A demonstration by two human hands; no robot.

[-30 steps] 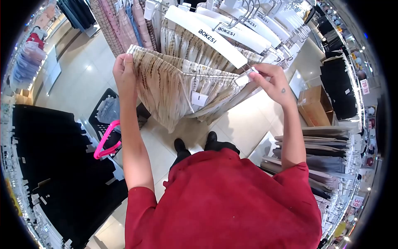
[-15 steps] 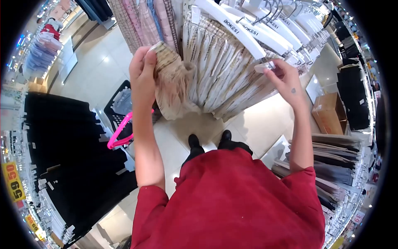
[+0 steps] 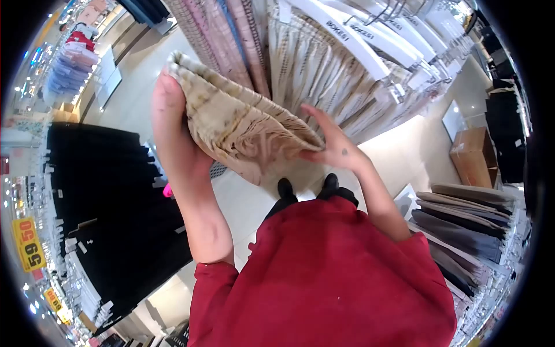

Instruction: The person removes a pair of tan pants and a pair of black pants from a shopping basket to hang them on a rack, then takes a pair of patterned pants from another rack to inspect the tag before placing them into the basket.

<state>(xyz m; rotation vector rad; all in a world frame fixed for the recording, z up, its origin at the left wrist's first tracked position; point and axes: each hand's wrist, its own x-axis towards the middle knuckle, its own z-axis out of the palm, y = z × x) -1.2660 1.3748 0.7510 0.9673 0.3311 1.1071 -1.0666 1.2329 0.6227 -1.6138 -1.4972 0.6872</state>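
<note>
A beige patterned elastic-waist garment is spread between my two hands, its waistband stretched open at the top. At its left end, my left hand grips the waistband. My right hand is at the other end, thumb and fingers around the waistband edge. Whether it is trousers or a skirt is hidden by its folds. Just beyond hang several white and beige striped garments under white hangers with clear clips.
Pink patterned garments hang at the upper left of the rack. Black garments fill a rack on my left, with a pink hanger partly visible beside it. Folded trousers and a cardboard box are on my right.
My right hand has left the hanger clip and moved left and down onto the garment's waistband. The garment, bunched in my left hand before, is now spread wide. My left hand has shifted left.
</note>
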